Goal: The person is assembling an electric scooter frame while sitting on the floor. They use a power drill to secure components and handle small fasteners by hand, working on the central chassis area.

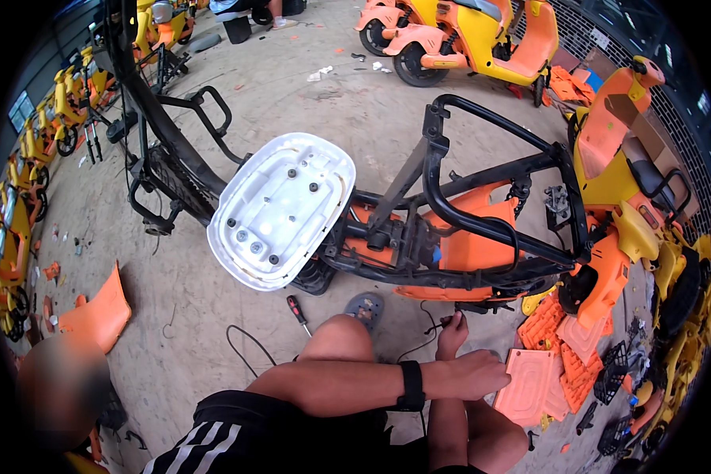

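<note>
My left arm, with a black wristband, reaches across to the right over my right forearm. My left hand (pixel 479 374) is curled closed beside the left edge of a salmon-coloured plastic panel (pixel 528 387); its fingertips are hidden, so I cannot tell whether it grips anything. Beyond it, my right hand (pixel 452 335) pinches a thin black cable (pixel 423 344) below the near side of a black scooter frame (pixel 490 278). Orange plastic parts (pixel 475 237) sit inside this frame. A white oval plastic tray (pixel 270 207) with several bolts rests on its left part.
A red-and-black screwdriver (pixel 297 314) lies on the concrete floor near my knee. Orange panels (pixel 581 359) and black baskets (pixel 611 373) are heaped at the right. Yellow-and-orange scooters (pixel 470 39) stand at the back. A curved orange panel (pixel 107 312) lies left, beside a blurred shape.
</note>
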{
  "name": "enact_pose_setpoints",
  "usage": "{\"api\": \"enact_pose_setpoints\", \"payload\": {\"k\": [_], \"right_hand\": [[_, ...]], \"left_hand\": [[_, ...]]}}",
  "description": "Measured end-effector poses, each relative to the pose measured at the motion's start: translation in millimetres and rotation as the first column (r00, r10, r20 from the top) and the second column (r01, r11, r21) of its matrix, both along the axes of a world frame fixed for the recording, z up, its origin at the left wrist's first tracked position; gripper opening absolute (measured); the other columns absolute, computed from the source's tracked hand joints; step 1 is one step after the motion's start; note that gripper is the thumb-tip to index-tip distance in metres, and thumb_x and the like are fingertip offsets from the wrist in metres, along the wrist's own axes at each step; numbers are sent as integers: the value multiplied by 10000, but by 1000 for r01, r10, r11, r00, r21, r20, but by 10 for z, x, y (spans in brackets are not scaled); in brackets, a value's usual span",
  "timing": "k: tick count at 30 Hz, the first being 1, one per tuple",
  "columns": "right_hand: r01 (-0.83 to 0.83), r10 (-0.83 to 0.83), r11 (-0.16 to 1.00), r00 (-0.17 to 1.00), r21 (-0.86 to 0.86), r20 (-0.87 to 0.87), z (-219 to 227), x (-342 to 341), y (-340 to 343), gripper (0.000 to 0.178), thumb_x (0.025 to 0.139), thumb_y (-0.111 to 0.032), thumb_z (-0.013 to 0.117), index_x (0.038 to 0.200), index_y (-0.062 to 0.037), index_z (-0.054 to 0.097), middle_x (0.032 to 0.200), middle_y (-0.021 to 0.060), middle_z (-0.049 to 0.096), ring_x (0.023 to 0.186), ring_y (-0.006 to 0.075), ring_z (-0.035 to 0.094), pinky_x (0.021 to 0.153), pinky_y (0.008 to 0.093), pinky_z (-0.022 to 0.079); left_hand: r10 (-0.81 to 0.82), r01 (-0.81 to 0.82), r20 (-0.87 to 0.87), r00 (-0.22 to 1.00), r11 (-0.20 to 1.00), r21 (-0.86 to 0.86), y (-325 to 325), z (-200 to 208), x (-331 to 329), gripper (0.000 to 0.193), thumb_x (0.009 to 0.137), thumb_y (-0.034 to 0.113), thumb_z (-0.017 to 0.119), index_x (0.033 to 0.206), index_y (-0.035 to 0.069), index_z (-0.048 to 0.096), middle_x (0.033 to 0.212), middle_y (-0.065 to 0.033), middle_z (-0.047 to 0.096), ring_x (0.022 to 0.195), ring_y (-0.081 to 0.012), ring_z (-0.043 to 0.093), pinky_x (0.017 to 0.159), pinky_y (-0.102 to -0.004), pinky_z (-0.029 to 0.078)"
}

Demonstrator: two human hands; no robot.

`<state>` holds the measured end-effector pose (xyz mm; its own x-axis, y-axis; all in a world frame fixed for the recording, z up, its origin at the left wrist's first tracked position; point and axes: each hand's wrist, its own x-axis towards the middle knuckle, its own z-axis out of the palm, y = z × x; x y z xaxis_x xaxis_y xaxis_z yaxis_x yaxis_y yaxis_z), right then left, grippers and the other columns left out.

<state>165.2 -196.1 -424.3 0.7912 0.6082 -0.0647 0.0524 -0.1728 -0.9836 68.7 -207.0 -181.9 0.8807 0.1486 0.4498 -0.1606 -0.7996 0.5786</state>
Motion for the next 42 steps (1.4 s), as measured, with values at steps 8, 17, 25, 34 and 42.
{"api": "enact_pose_setpoints", "payload": {"k": [8,17,25,34,42], "right_hand": [[24,5,993,969,-113,246,268,-173,2,318,1019,-255,469,951,25,605,675,81,591,610,176,541,584,340,442],[105,-102,993,993,57,-53,-27,-97,-25,344,1035,-278,437,996,20,606,687,74,591,633,185,565,587,317,459],[241,-20,959,579,147,-815,447,-135,81,389,1030,-350,446,1056,19,565,757,58,562,734,227,610,771,380,565],[136,271,941,245,310,-931,48,236,37,408,1006,-396,464,1074,-15,592,781,19,529,804,204,552,912,417,514],[149,57,982,356,116,-933,383,53,110,441,1016,-455,421,1009,-53,602,799,31,573,830,234,617,810,375,524]], "left_hand": [[-17,16,-33,999,999,-31,27,47,-53,88,623,75,678,646,4,631,654,-141,626,639,-324,633,578,-405,513],[-53,53,-126,991,999,-3,14,-20,24,190,618,63,716,781,-2,644,730,-159,658,720,-336,682,627,-421,547],[-56,75,-268,962,995,64,17,57,43,133,758,111,615,869,39,613,806,-103,633,784,-289,667,666,-409,546],[-32,54,-264,964,996,74,28,61,39,140,770,143,615,869,46,633,809,-99,646,801,-281,673,709,-402,543],[-9,32,-211,977,994,108,145,90,-101,135,745,91,621,867,34,618,807,-117,643,824,-296,673,719,-401,540]]}}
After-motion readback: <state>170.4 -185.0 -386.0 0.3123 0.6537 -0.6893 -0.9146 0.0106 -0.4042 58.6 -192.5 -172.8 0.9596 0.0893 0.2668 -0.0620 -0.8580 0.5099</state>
